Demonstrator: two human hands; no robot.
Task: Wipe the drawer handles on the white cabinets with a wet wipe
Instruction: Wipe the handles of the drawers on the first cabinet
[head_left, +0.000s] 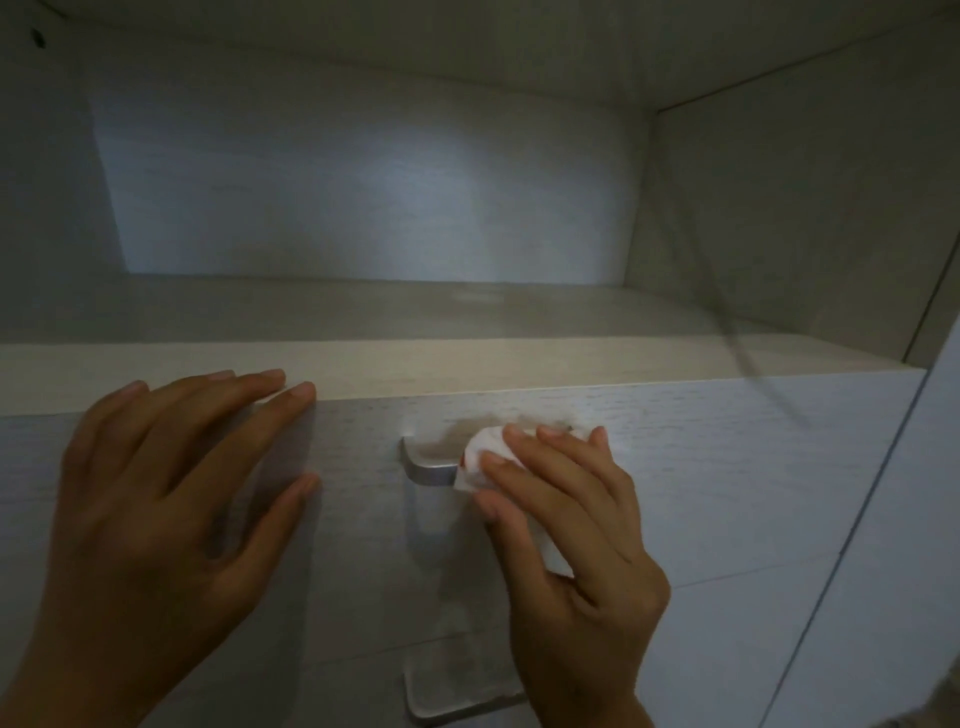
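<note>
A white drawer front (727, 493) fills the lower half of the view. On it sits a metal bar handle (431, 470), its left end visible. My right hand (566, 545) holds a white wet wipe (480, 457) wrapped over the right part of that handle, fingers curled round it. My left hand (176, 499) lies flat on the drawer front to the left, fingers straight, fingertips at the top edge. A second metal handle (457, 696) shows on the drawer below, partly behind my right wrist.
Above the drawers opens an empty, dim shelf recess (363, 208) with a pale ledge (467, 364). A vertical cabinet edge (883, 493) runs down the right side.
</note>
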